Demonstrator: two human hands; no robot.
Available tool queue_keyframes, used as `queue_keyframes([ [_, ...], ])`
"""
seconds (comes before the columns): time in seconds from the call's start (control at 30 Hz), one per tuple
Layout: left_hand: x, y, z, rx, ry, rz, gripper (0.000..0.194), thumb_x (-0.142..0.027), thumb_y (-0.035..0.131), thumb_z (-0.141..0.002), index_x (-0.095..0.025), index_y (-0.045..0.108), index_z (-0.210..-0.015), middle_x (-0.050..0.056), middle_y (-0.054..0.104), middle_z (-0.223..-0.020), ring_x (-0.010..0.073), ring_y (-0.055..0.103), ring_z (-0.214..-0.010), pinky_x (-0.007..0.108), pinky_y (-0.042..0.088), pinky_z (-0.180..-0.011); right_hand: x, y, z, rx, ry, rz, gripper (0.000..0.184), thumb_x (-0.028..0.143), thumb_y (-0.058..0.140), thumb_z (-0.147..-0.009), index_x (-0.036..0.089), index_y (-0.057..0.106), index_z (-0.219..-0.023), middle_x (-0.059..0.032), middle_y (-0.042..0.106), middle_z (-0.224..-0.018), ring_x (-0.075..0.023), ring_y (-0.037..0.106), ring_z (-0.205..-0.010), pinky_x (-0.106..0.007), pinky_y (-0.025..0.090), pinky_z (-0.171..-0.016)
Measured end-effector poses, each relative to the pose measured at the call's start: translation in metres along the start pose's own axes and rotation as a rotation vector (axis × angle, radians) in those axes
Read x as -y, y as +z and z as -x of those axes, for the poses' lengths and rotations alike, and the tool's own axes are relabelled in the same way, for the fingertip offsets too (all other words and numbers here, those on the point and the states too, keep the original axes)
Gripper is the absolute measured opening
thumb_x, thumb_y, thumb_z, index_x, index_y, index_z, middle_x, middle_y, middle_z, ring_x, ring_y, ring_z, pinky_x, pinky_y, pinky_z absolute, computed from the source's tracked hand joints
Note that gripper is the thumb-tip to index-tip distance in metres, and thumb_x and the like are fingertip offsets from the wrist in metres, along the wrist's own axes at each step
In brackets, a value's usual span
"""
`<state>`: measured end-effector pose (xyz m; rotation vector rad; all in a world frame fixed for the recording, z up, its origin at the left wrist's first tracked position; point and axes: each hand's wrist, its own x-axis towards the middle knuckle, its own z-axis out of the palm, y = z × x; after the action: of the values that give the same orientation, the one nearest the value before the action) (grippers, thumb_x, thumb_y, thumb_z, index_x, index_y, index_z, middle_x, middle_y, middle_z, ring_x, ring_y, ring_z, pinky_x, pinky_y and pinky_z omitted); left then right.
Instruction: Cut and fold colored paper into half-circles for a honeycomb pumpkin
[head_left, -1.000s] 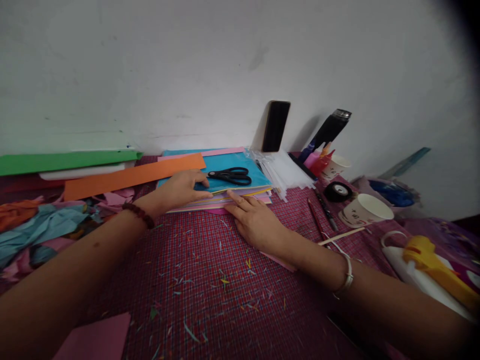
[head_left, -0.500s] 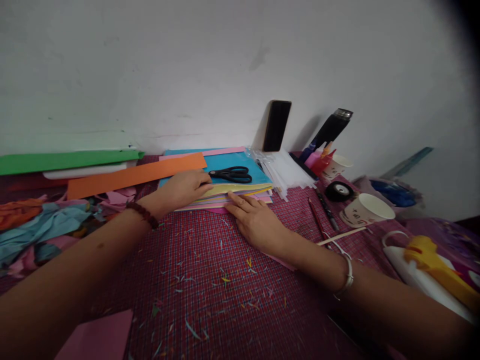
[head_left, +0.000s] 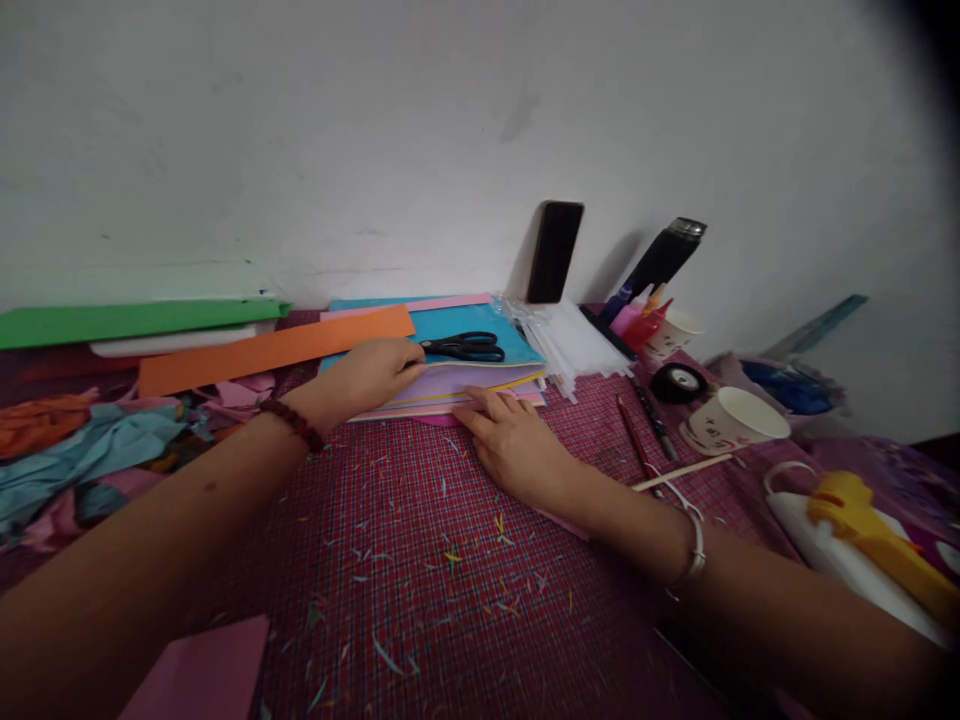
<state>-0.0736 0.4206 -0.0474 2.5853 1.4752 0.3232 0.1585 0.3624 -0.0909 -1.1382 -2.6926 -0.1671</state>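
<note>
A stack of coloured paper sheets lies near the wall, with a blue sheet on top. My left hand is closed on the front edge of the upper sheets and holds them raised, so a lilac sheet shows in the gap. The fingers of my right hand are stretched out over the lower sheets at the front edge, touching the paper. Black-handled scissors rest on the blue sheet, just right of my left fingertips. An orange paper strip overlaps the stack's left side.
Crumpled paper heaps at the left, below a green sheet. A phone leans on the wall. At the right stand paper cups, tape and a yellow glue gun. Paper snippets litter the checked cloth.
The gap in the stack has opened wider at the front, showing a lilac sheet where a yellow one showed before. My right fingertips have shifted slightly to the right.
</note>
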Motion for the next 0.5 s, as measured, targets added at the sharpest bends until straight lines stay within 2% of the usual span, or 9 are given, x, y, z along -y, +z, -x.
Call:
queue_keyframes([
  [0.1,0.0002,-0.0019,-0.0025,-0.004,-0.024,0.019,0.031,-0.031,0.037,-0.092,-0.015,0.061,-0.08,0.009,0.066,-0.082,0.0182,0.056,-0.073,0.029,0.039,-0.067,0.0008,-0.0019,-0.0014,0.015,0.003,0.003,0.039,0.016,0.044,-0.093,0.018,0.057,-0.13,-0.0127,0.058,-0.13,-0.0294,0.054,-0.114,-0.047,0.046,-0.095],
  [0.23,0.0025,0.0004,-0.0043,-0.022,-0.038,0.02,0.03,-0.032,0.039,-0.092,-0.017,0.06,-0.077,0.007,0.066,-0.08,0.0175,0.056,-0.072,0.028,0.039,-0.066,0.0005,-0.0029,-0.0023,0.025,0.005,0.003,0.039,0.016,0.045,-0.093,0.018,0.056,-0.13,-0.0126,0.058,-0.13,-0.0282,0.055,-0.114,-0.046,0.046,-0.096],
  [0.3,0.0018,0.0016,-0.0032,-0.029,-0.042,0.015,0.03,-0.032,0.039,-0.091,-0.017,0.06,-0.077,0.007,0.066,-0.08,0.0179,0.057,-0.072,0.029,0.039,-0.066,0.0003,-0.0022,-0.0013,0.028,0.008,0.001,0.041,0.016,0.044,-0.093,0.018,0.055,-0.132,-0.0134,0.055,-0.136,-0.0286,0.054,-0.117,-0.046,0.045,-0.098],
  [0.43,-0.0034,0.0008,0.0002,-0.015,-0.049,-0.001,0.03,-0.03,0.037,-0.091,-0.017,0.062,-0.081,0.009,0.067,-0.085,0.0199,0.059,-0.078,0.031,0.04,-0.07,0.0006,0.0004,0.0015,0.027,0.029,0.012,0.044,0.018,0.044,-0.093,0.019,0.053,-0.135,-0.0166,0.039,-0.151,-0.0329,0.051,-0.125,-0.05,0.045,-0.096],
  [0.5,-0.0051,0.0006,0.0003,-0.007,-0.066,-0.025,0.031,-0.03,0.037,-0.093,-0.016,0.062,-0.082,0.01,0.068,-0.087,0.021,0.06,-0.079,0.032,0.041,-0.071,0.0007,0.0012,0.0021,0.027,0.032,0.003,0.044,0.017,0.043,-0.093,0.019,0.053,-0.135,-0.0162,0.038,-0.152,-0.0329,0.049,-0.126,-0.05,0.044,-0.098],
])
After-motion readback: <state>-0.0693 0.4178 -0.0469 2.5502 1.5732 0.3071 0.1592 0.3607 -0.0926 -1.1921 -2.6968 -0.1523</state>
